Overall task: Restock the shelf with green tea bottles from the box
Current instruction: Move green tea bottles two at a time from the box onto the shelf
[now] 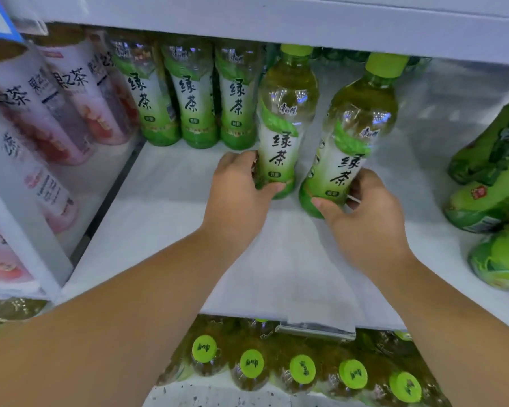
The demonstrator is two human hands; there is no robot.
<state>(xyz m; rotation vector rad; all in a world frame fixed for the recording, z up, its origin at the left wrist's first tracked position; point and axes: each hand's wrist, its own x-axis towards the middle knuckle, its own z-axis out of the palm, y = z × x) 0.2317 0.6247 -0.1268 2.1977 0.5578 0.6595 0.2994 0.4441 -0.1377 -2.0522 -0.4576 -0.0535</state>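
Observation:
Two green tea bottles with lime caps stand on the white shelf [165, 218]. My left hand [238, 195] grips the base of the left bottle [285, 118], which stands upright beside a back row of three green tea bottles [194, 95]. My right hand [368, 212] holds the base of the right bottle [356, 127], which tilts to the right. Both bottles' bases are partly hidden by my fingers.
Pink fruit tea bottles [41, 113] fill the section left of a divider. Green-wrapped bottles [494, 186] lie at the right end of the shelf. Below the shelf edge sit several green-capped bottles [303, 368]. The upper shelf [306, 22] hangs close over the bottle caps.

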